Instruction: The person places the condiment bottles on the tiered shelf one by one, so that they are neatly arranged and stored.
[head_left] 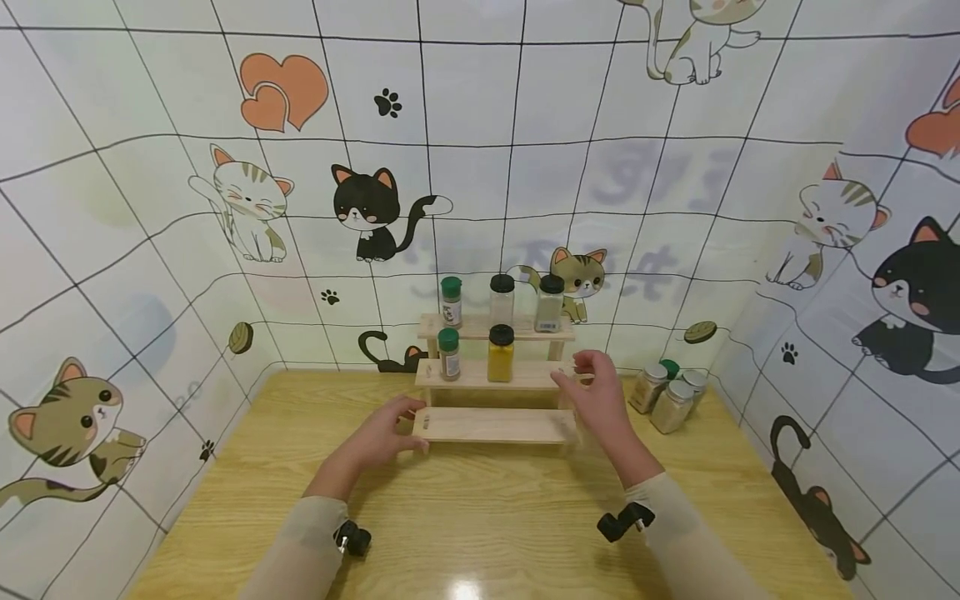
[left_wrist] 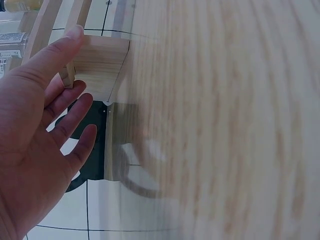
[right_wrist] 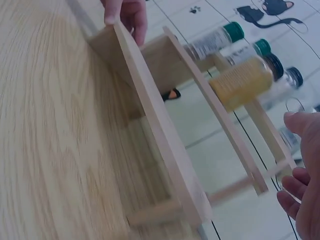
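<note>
A three-tier wooden spice rack stands on the table, its lowest shelf bare. My left hand holds that shelf's left end, thumb at the front and fingers behind, as the left wrist view shows too. My right hand hovers by the right end of the middle shelf, fingers loosely bent with nothing between them. On the middle shelf are a green-capped jar and a black-capped jar of yellow spice. The top shelf carries another green-capped jar and two black-capped jars.
Right of the rack, several spice jars cluster on the wooden table, at least one with a green cap. A white cat-patterned sheet rises behind the table and along both sides.
</note>
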